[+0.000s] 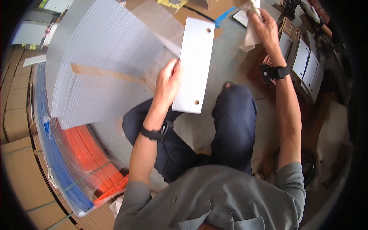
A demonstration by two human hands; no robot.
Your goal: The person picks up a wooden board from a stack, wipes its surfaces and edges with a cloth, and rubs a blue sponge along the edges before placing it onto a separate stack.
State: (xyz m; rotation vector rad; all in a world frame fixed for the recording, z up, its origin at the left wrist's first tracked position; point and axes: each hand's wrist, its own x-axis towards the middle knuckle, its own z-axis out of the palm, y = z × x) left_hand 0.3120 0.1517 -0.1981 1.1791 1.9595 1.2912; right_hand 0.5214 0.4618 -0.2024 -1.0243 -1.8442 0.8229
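My left hand [167, 85] grips the left edge of a flat white panel [196, 69], which has a round hole near each end. The panel is tilted slightly, above the floor and between my knees. Off to the far right, my right hand [265, 31] is closed on a crumpled cream cloth [250, 37] that hangs down from the fingers. The cloth is apart from the panel. Beside my left hand stands a large stack of thin grey-white sheets [103, 46], with a brown strip [109, 73] across it.
Several white panels with holes [301, 59] lean at the right. Orange beams [86, 147] and blue wrapped lengths [57, 153] lie at the left, beside strapped cardboard boxes [32, 180]. Cardboard [195, 13] lies at the far side. Part of another person shows at the upper right.
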